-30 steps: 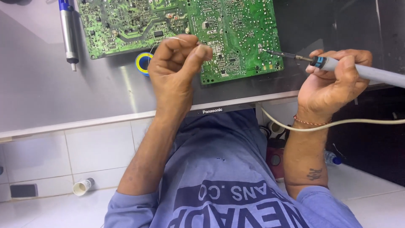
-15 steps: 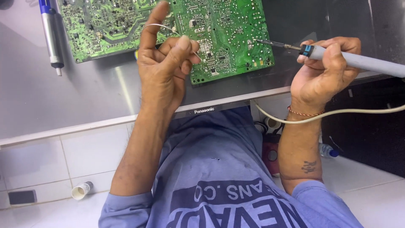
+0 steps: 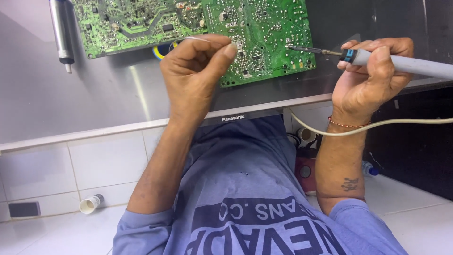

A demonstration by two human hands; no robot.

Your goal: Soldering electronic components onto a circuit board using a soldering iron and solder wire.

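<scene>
Low in the frame: blue shirt (image 3: 255,203), white floor tiles (image 3: 56,226). Left hand (image 3: 196,75), centre, closed, pinching a thin solder wire (image 3: 196,38) at the lower edge of the green circuit board (image 3: 255,38). Right hand (image 3: 373,78), at right, gripping a grey soldering iron (image 3: 401,63); its tip touches the board's right side. Board lies on the grey tabletop (image 3: 71,104), top centre. Upper left: a silver pen-shaped tool (image 3: 60,33)
</scene>
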